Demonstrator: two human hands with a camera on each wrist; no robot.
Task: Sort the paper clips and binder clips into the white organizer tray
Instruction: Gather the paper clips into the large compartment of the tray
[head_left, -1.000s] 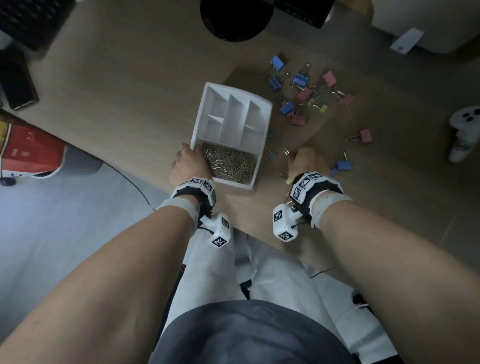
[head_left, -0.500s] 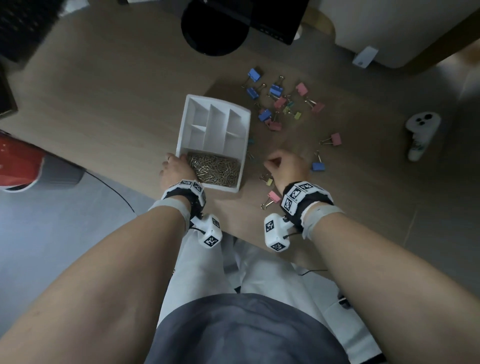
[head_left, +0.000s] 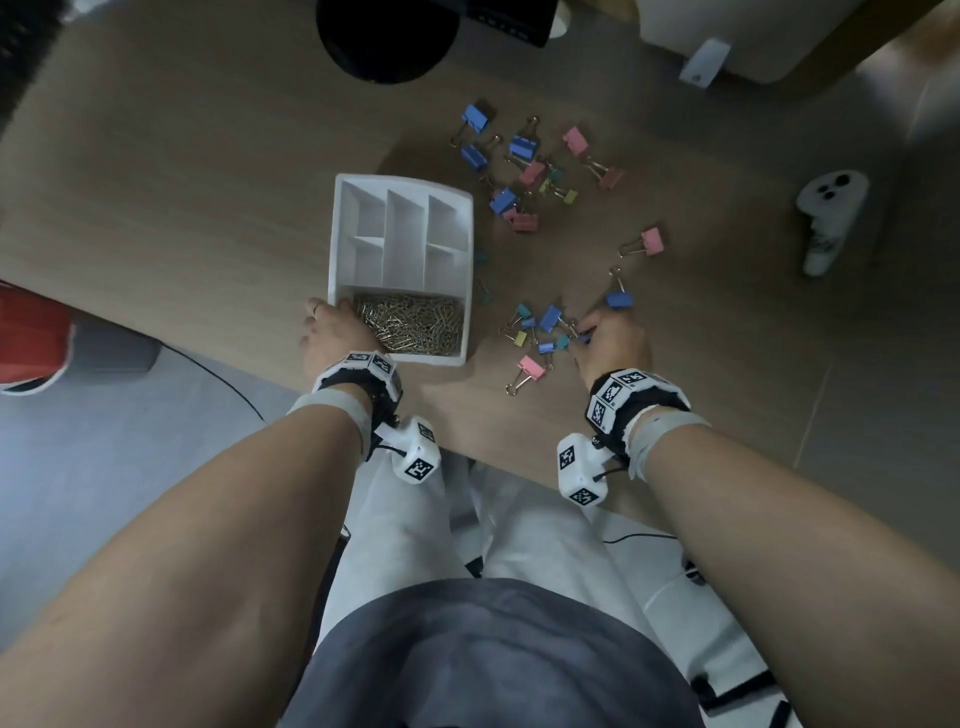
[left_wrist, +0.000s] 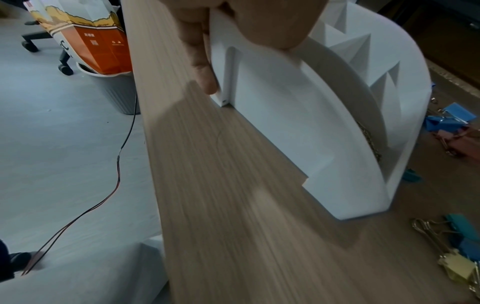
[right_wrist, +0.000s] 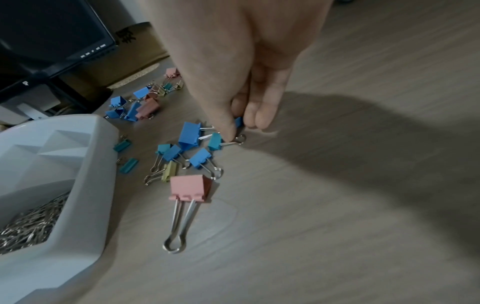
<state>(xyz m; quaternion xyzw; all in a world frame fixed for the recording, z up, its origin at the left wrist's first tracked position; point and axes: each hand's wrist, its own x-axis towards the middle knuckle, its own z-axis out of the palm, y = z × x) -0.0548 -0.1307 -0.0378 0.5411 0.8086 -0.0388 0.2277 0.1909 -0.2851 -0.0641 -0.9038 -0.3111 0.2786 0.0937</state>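
The white organizer tray (head_left: 470, 270) sits on the wooden desk, its near compartment full of metal paper clips (head_left: 415, 325). My left hand (head_left: 332, 332) grips the tray's near-left corner; in the left wrist view a finger (left_wrist: 202, 67) lies along the outer wall of the tray (left_wrist: 285, 127). Right of the tray, my right hand (right_wrist: 240, 125) pinches a small blue binder clip (right_wrist: 239, 121) down at the desk surface. A near cluster of blue, teal and yellow binder clips (head_left: 540, 325) lies beside it, with a pink binder clip (right_wrist: 189, 188) closest to me.
A far pile of blue and pink binder clips (head_left: 519, 176) lies behind the tray, with single clips (head_left: 649, 241) to the right. A black round stand (head_left: 387, 36) is at the back, a white controller (head_left: 831, 218) far right. The desk edge runs just below my wrists.
My right hand has moved right, away from the tray, uncovering the near cluster of clips, and now pinches a small blue clip. My left hand stays on the tray corner.
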